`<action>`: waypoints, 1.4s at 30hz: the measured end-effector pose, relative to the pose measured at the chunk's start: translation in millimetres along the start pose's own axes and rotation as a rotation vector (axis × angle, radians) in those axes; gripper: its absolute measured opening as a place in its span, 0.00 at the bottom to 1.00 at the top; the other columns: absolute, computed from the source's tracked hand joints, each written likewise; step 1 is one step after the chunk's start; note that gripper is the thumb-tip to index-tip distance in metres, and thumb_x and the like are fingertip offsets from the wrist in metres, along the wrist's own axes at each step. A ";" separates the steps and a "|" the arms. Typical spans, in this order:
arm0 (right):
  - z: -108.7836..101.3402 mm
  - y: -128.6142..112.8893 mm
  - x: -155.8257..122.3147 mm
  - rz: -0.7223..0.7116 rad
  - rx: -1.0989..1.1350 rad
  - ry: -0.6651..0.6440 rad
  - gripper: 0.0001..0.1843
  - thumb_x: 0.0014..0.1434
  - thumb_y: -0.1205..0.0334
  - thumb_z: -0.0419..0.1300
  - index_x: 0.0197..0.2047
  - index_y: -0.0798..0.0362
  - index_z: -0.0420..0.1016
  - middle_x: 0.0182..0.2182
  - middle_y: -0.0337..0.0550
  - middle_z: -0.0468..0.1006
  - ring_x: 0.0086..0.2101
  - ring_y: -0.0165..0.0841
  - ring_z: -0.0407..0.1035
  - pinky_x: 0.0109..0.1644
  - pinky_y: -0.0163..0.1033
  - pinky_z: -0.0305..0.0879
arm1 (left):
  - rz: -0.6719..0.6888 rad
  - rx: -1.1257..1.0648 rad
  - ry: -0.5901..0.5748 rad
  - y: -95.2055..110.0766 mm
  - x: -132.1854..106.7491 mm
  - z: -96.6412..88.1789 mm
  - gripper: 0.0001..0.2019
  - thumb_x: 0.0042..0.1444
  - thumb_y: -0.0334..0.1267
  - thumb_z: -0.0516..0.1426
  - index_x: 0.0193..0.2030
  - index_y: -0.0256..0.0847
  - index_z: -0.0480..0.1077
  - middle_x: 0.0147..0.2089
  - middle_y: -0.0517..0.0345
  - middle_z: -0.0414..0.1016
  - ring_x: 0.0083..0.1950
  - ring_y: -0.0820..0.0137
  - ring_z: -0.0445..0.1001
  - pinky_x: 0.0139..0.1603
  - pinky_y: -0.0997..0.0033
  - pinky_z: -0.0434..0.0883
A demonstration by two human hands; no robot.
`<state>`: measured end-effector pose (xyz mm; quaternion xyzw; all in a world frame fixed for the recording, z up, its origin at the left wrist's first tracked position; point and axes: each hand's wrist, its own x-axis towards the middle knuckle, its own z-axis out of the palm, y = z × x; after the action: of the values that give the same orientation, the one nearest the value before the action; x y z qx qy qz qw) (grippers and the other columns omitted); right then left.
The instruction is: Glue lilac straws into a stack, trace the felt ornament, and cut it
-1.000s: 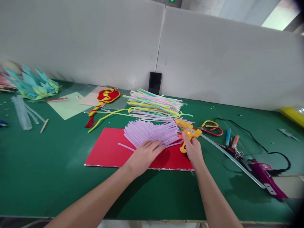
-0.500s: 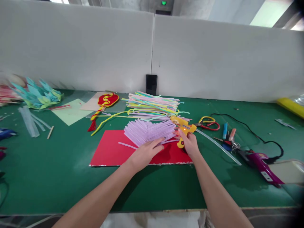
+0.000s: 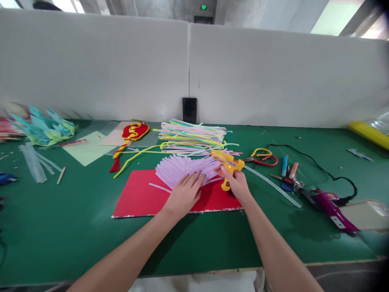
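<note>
A fan of lilac sticks [image 3: 173, 168], set in a V pattern, lies on a red board [image 3: 136, 190]. My left hand [image 3: 185, 192] rests on the fan's lower part with its fingers stretched out. Gripped in my right hand [image 3: 238, 184] is a yellow glue gun [image 3: 228, 161], its nozzle pointing left over the fan's upper right side. A small light glows on the gun, and a long clear glue stick [image 3: 273, 184] trails from its rear. One lilac stick [image 3: 159, 187] juts out to the left below the fan.
Behind the board lies a pile of pastel sticks [image 3: 194, 136]. Scissors [image 3: 263, 157] lie right of the gun, and a purple tool [image 3: 336, 211] with a black cord is farther right. A red tasselled ornament [image 3: 135, 132] and green paper [image 3: 88, 148] lie left. A phone [image 3: 189, 110] leans on the partition.
My left hand has moved up onto the lilac fan, its fingers now lying flatter on it. The glue gun stays in my right hand near the fan's right side. The view has shifted slightly.
</note>
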<state>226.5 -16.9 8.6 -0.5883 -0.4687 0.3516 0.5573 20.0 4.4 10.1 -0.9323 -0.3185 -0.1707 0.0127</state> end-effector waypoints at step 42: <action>-18.2 -21.1 -10.4 0.298 0.311 0.256 0.24 0.46 0.50 0.70 0.44 0.52 0.74 0.33 0.41 0.78 0.31 0.31 0.73 0.34 0.33 0.70 | 0.018 0.007 -0.214 -38.8 40.6 -74.6 0.31 0.47 0.16 0.44 0.56 0.38 0.67 0.52 0.52 0.77 0.47 0.62 0.78 0.40 0.65 0.77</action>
<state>237.0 -34.0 30.7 -0.5976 -0.2428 0.4205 0.6380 3.7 49.3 90.2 -0.9481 -0.3101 -0.0687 -0.0165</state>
